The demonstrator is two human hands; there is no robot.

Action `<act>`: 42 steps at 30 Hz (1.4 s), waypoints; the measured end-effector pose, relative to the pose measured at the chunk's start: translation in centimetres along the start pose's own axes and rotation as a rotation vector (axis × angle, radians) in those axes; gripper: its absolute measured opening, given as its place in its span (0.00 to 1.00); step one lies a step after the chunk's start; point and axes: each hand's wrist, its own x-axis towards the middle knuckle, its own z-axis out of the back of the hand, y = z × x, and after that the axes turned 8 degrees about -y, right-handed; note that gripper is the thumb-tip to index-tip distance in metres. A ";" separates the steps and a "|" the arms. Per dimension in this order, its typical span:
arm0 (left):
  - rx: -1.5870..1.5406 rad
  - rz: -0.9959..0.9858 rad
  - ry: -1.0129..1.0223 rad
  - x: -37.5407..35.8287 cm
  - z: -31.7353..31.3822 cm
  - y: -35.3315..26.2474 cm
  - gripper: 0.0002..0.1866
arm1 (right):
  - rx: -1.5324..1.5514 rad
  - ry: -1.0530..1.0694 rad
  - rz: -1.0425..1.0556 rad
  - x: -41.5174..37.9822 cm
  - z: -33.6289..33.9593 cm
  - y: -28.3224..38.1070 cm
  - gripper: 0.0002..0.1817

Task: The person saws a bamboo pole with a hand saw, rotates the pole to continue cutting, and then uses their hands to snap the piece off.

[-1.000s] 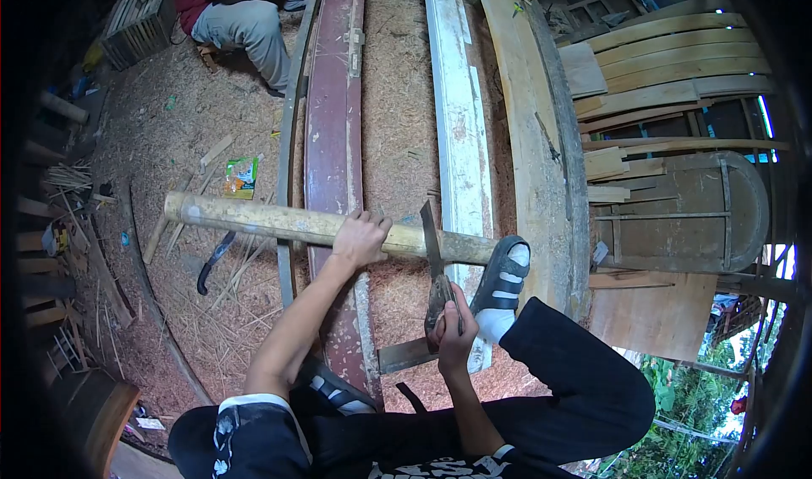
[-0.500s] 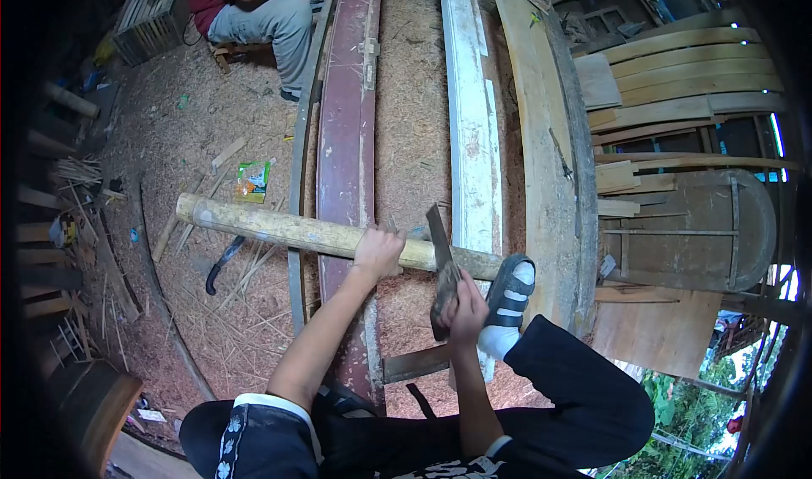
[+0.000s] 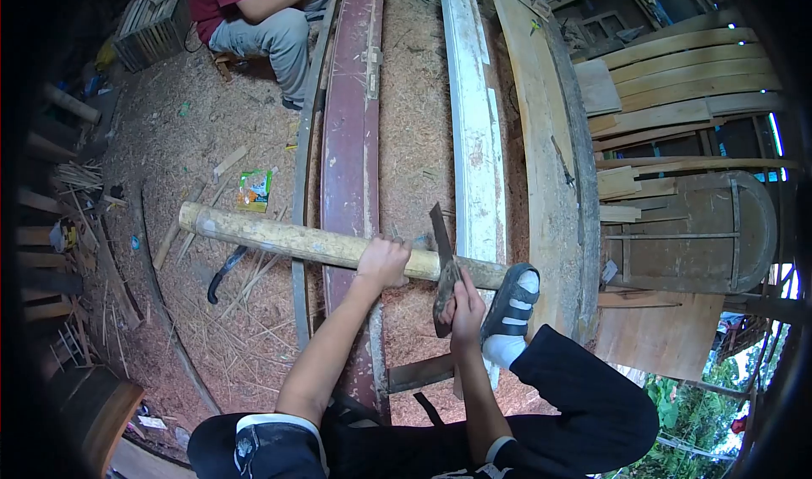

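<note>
Two hands, one bamboo pole, one bladed tool.
I have my left hand (image 3: 383, 261) clenched over the single bamboo pole (image 3: 296, 242), and my right hand (image 3: 465, 311) grasps the one bladed tool (image 3: 442, 246), its blade crossing above or against the pole; I cannot tell which. The pole lies crosswise over one narrow grey beam (image 3: 304, 191), one maroon board (image 3: 347, 140) and one white board (image 3: 475, 149), with one sandalled foot (image 3: 512, 305) at its right end. On the floor (image 3: 203, 132) I count one packet (image 3: 254, 190) above the pole and one dark-handled knife (image 3: 222, 279) below it. One other person (image 3: 271, 35) sits beyond, near one slatted crate (image 3: 152, 26).
</note>
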 end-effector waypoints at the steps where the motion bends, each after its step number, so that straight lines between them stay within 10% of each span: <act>1: -0.002 -0.012 -0.024 -0.2 -0.4 -0.2 0.30 | -0.020 0.029 -0.005 -1.2 1.1 0.5 0.25; 42: -0.026 -0.021 -0.080 0.0 -0.4 -0.2 0.26 | -0.082 -0.004 0.006 -4.2 1.8 0.5 0.24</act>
